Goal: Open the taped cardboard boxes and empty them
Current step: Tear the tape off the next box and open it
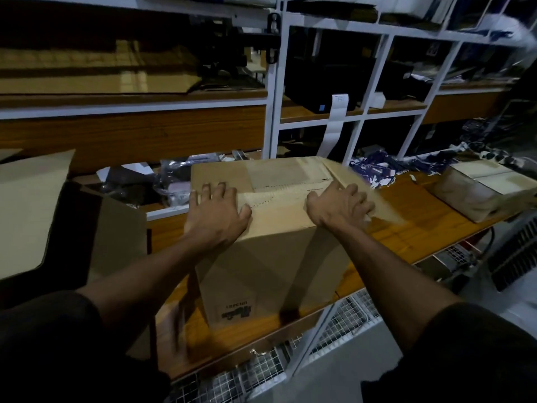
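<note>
Head view. Cardboard box (270,228): centre of wooden bench (412,228), flaps closed, tape seam across top. Left hand (216,213): flat, fingers spread, steadying the lid. Right hand (338,209): curled at right top edge, grip unclear. Step: unsealing. Next: lift tape, part flaps.

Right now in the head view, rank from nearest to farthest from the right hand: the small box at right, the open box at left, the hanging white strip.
From the right hand:
1. Hanging white strip, above, behind the centre box.
2. Small box, far right on the bench.
3. Open box, far left.
</note>
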Motion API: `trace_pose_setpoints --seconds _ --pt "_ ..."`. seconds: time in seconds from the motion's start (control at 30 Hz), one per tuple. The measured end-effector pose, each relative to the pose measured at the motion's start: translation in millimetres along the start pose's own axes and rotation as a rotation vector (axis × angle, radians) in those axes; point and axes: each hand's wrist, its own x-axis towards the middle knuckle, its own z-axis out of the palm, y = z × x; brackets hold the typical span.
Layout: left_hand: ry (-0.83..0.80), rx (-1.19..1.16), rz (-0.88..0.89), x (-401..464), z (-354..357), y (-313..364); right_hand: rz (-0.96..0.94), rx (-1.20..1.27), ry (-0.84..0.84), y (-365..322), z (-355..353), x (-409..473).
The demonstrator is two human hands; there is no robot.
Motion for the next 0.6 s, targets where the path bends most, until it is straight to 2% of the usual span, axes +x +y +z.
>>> trace_pose_setpoints --seconds 0.27,0.47,0.6 --pt "0.020 0.027 0.005 0 -1 3 -0.072 -0.028 -0.067 12 4 21" --pt "0.015 0.011 0.004 2 -2 5 -0.171 0.019 -0.033 27 7 29" --pt "0.013 -0.012 0.003 3 -5 5 -0.148 0.086 0.016 29 3 28"
